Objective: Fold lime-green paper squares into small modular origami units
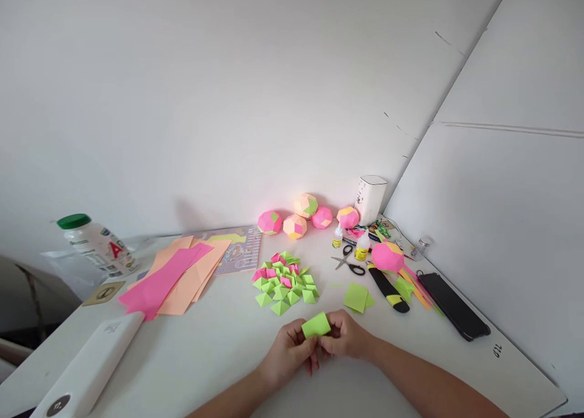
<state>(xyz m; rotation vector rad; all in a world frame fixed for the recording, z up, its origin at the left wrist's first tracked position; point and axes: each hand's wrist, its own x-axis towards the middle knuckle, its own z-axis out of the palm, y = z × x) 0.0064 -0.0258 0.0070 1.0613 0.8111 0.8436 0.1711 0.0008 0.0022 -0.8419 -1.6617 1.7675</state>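
Note:
A small green piece of paper is held between my two hands above the near part of the table. My left hand pinches its left and lower side, thumb in front. My right hand grips its right side, fingers curled behind and thumb at the lower edge. Just beyond lies a heap of folded green and pink paper pieces. Flat green paper squares rest to the right, past my right hand.
Several faceted paper balls stand along the wall. Scissors, glue bottles, a utility knife and a black phone lie to the right. Pink and orange sheets, a white bottle and a long white device occupy the left.

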